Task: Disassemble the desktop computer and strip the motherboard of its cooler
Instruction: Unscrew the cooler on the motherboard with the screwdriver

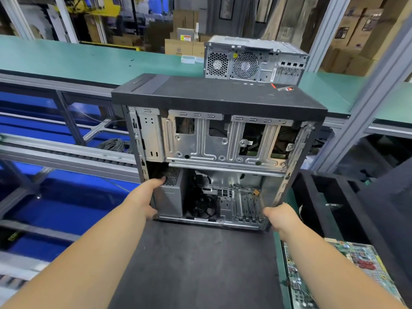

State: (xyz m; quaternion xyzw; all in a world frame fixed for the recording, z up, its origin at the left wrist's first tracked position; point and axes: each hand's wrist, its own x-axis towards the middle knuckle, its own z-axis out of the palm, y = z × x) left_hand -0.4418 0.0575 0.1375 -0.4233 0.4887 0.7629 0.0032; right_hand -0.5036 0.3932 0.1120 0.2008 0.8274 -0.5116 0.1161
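A: Where is the unit?

B: The open desktop computer case [219, 152] stands on the dark work mat [200, 264], at its far edge, open side toward the operator. The drive cage [220, 141] is uppermost, the power supply [170, 197] lower left.

A: Hand condition?

B: The left hand [145, 197] grips the lower left corner beside the power supply, fingers curled inside. The right hand [282, 216] grips the lower right frame edge.

A: Recommended procedure?

B: Judged step: positioning the chassis. Keep both grips low. Lay it flat, open side up, for cooler access. Avoid sheet-metal edges. A second computer [254, 60] sits well behind.
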